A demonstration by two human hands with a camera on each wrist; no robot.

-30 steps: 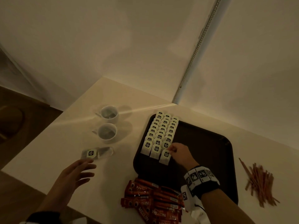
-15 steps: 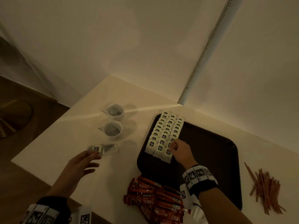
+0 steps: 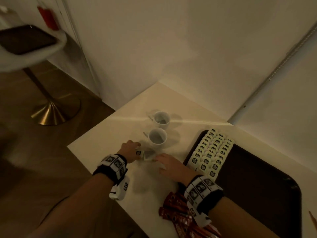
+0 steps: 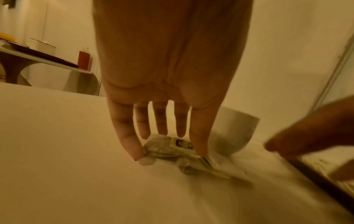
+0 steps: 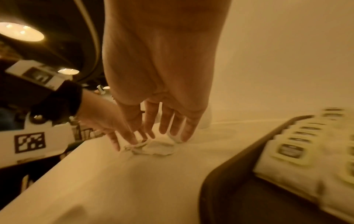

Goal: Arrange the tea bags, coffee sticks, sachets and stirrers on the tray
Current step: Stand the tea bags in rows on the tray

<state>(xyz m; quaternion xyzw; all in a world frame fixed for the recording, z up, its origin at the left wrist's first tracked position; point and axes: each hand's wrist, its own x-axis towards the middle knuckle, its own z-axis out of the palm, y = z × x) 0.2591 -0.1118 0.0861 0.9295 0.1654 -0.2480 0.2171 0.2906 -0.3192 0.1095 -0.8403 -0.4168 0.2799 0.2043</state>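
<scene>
Two loose tea bags (image 3: 147, 154) lie crumpled on the white table (image 3: 106, 143) just before the nearer cup. My left hand (image 3: 137, 151) stands over them; in the left wrist view its straight fingertips (image 4: 137, 153) touch both sides of the tea bags (image 4: 172, 149). My right hand (image 3: 160, 160) reaches in from the right with fingers straight, holding nothing, its fingertips (image 5: 134, 138) at the edge of the tea bags (image 5: 155, 149). Several tea bags (image 3: 211, 152) lie in three rows on the dark tray (image 3: 257, 177). Red coffee sticks (image 3: 178, 219) lie heaped near the table's front edge.
Two white cups (image 3: 157, 137) (image 3: 161, 117) stand just behind the loose tea bags. A wall closes off the back of the table. A stool with a brass foot (image 3: 49, 112) stands on the floor to the left. One stirrer (image 3: 313, 220) shows at the right edge.
My left hand has moved forward onto the loose tea bags. My right hand has left the rows on the tray and moved left to the same tea bags. The view swung left.
</scene>
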